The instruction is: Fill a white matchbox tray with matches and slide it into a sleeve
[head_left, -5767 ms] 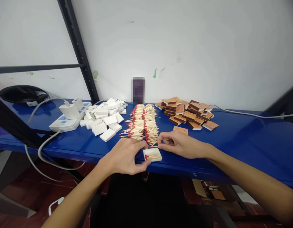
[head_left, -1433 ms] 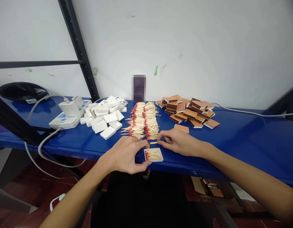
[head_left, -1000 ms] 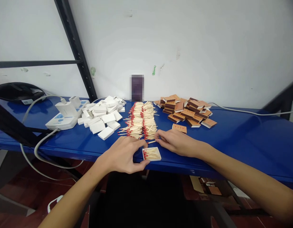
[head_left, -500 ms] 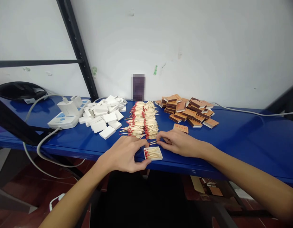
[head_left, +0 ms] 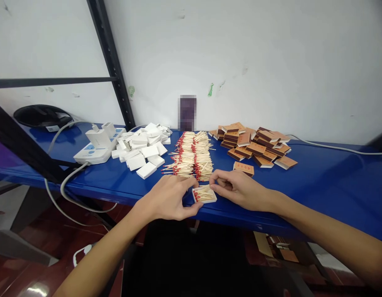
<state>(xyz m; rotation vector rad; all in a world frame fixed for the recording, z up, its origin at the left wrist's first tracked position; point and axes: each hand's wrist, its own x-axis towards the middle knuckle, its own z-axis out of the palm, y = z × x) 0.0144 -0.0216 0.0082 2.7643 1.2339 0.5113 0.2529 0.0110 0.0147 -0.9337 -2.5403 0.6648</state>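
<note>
A small white matchbox tray sits at the front of the blue table, with several red-headed matches lying in it. My left hand grips the tray's left end between thumb and fingers. Over the tray's right back corner, my right hand is closed in a pinch on matches whose pale sticks reach in over the tray; their exact number is hard to make out. Just behind both hands lies a large heap of loose matches, laid in two columns. One orange matchbox sleeve lies behind my right hand.
White matchbox trays are piled at the back left, beside a power strip with white chargers. Orange and brown sleeves are heaped at the back right. A black shelf post and white cables stand on the left.
My right hand has brought the pinched matches from behind the tray to over it. The left hand keeps its grip on the tray. The whole view has shifted slightly.
</note>
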